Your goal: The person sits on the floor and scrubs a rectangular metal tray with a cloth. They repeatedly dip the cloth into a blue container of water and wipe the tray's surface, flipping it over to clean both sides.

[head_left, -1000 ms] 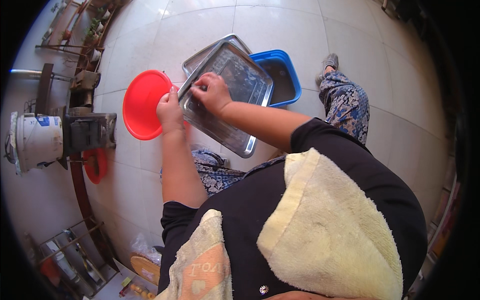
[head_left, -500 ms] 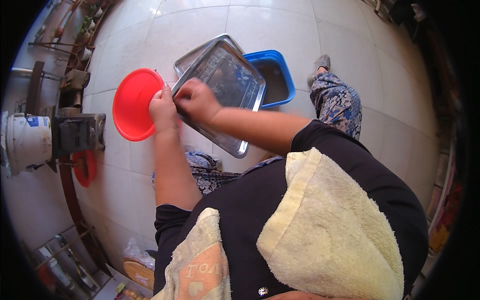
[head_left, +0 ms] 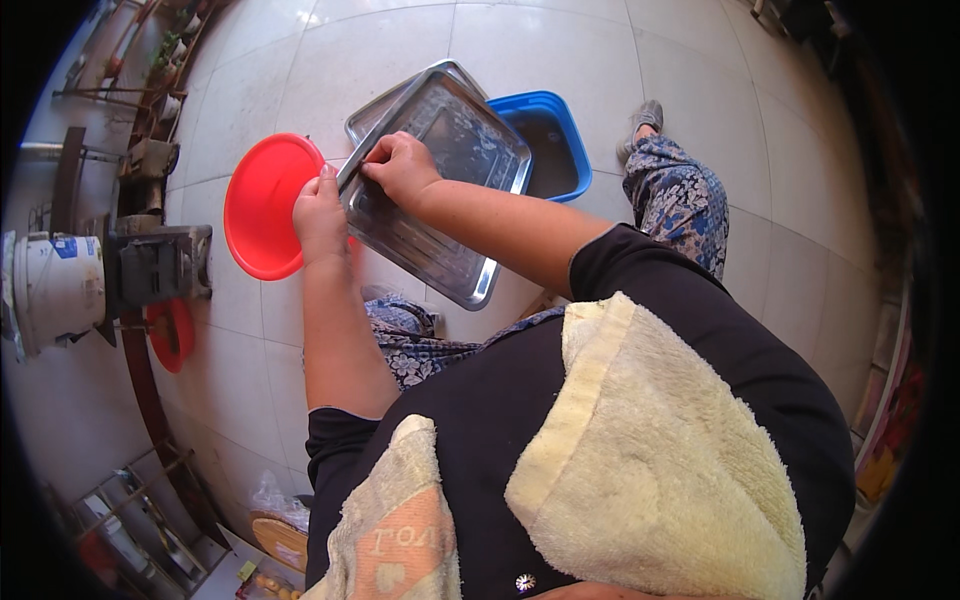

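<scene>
A rectangular steel tray (head_left: pixel 440 190) is held tilted above the tiled floor (head_left: pixel 760 150), its near left rim taken by both hands. The left hand (head_left: pixel 320 212) is closed on the rim's outer edge, fingers curled under it so far as can be seen. The right hand (head_left: pixel 400 165) is pinched narrow, thumb and fingertips pressed together at the rim just above the left hand; whether a small scrubber or cloth is held in that pinch cannot be told, as the fingers hide it.

Directly beyond the grip, under the tray, a second steel tray (head_left: pixel 385 100) shows at its far corner. To the right of the grip, past the tray's far edge, a blue rectangular basin (head_left: pixel 570 130) of dark water stands on the floor. To the left of the grip, just beside the left hand, a red round lid or plate (head_left: pixel 262 205) lies flat.

The step in hand is judged to be the cleaning or picking of the tray's rim, with the tray steadied by the left hand. For the next move, steady pressure along the rim would be called for, and the tray would have to be kept from slipping or tipping towards the basin. A firm left-hand hold would be needed while the right works.
</scene>
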Demonstrator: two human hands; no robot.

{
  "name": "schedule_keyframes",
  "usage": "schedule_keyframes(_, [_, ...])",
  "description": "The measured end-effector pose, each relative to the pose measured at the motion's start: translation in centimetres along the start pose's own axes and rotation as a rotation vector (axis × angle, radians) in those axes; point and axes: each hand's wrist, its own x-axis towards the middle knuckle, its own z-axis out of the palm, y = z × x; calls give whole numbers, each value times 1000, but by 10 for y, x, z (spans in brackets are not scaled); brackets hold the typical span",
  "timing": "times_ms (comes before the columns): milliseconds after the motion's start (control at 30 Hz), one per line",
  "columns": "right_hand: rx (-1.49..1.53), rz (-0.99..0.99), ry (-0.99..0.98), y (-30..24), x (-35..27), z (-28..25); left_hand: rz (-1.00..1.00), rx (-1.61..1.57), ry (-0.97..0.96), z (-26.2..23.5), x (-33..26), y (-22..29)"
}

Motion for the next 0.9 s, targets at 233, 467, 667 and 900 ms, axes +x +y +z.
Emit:
schedule_keyframes(233, [-8, -204, -15, 1, -15, 7, 29, -18, -12, -1, 4, -10])
schedule_keyframes(467, [40, -210, -157, -11, -28, 9, -29, -103, -76, -4, 4, -9])
schedule_keyframes(667, [-21, 203, -29, 19, 19, -4, -80, -107, -51, -3, 5, -10])
schedule_keyframes(900, [106, -477, -229, -4, -50, -5, -82, -158, -114, -10, 13, -15])
